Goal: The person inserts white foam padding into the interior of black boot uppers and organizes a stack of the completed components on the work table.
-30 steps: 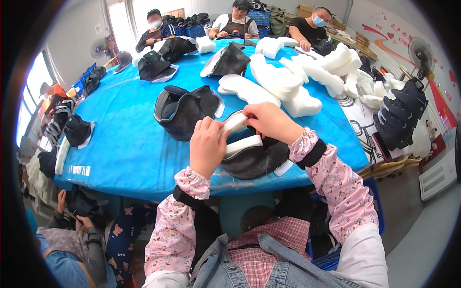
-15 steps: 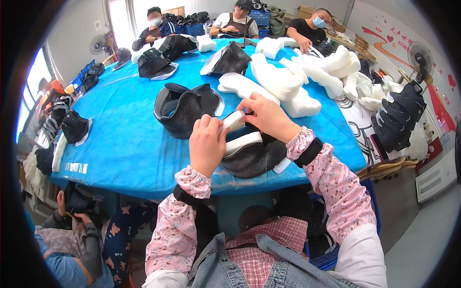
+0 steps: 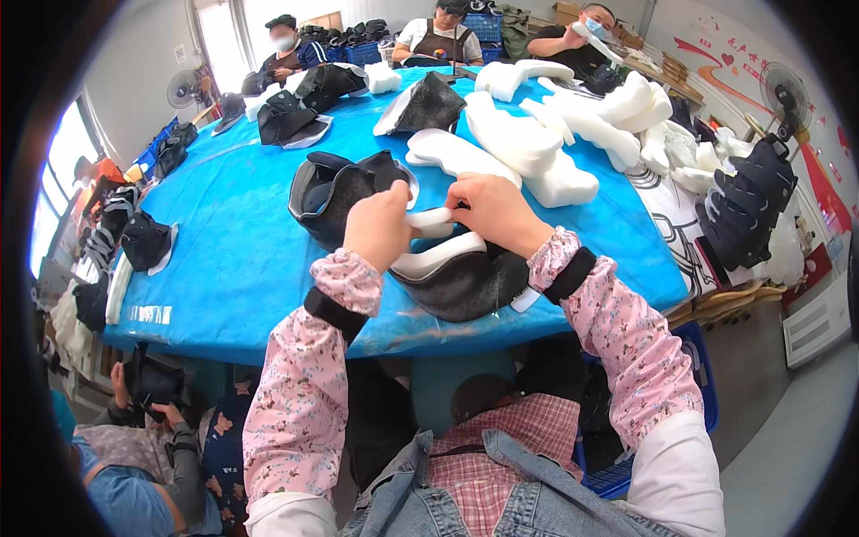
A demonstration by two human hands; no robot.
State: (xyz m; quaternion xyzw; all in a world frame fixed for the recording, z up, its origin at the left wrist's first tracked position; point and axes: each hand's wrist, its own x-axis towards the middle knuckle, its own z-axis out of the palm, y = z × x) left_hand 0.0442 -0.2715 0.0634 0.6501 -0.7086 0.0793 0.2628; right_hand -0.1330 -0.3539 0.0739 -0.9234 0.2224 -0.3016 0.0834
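A short white foam strip (image 3: 430, 221) is pinched between my two hands, above the opening of a black cap-like fabric piece (image 3: 461, 288). My left hand (image 3: 379, 225) has its fingers closed on the left end of the strip. At the other end, the thumb and fingertips of my right hand (image 3: 497, 211) press together on it. A white foam band (image 3: 438, 257) lines the near side of the opening. Just behind my left hand stands another black cap-like piece (image 3: 327, 204) with its opening up. My hands partly hide the far side of the nearer piece.
A blue sheet (image 3: 233, 259) covers the table. Large white foam pieces (image 3: 510, 134) lie beyond my right hand. More black cap-like pieces (image 3: 425, 106) are spread around. Several people sit at the far side; another person's hands (image 3: 161, 407) hold a black piece at lower left.
The strip has been tipped flatter and my left hand has risen slightly. The black piece beneath has shifted a little left and away. The co-worker at far right has raised a white foam piece.
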